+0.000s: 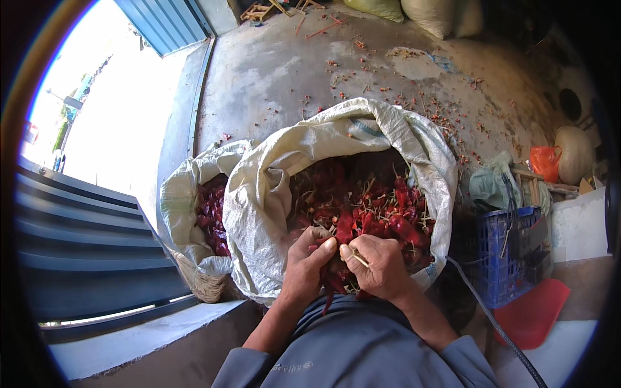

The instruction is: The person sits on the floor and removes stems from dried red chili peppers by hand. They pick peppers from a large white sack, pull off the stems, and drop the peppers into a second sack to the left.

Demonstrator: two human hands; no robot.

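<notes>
A large white woven sack with a rolled-down rim stands before me, holding dried red chili peppers mixed with pale stems. My left hand is over its near side, thumb and fingers closed on a red chili pepper; part of the pod is hidden by the fingers. Close beside it, my right hand pinches a thin pale stem between thumb and curled fingers. Whether that stem is joined to the held pepper cannot be made out. More red pods hang below and between both hands.
A second woven sack with red peppers stands at left, beside a straw broom and a blue metal door. At right are a blue plastic crate, a red dustpan and a grey hose. Debris dots the concrete floor.
</notes>
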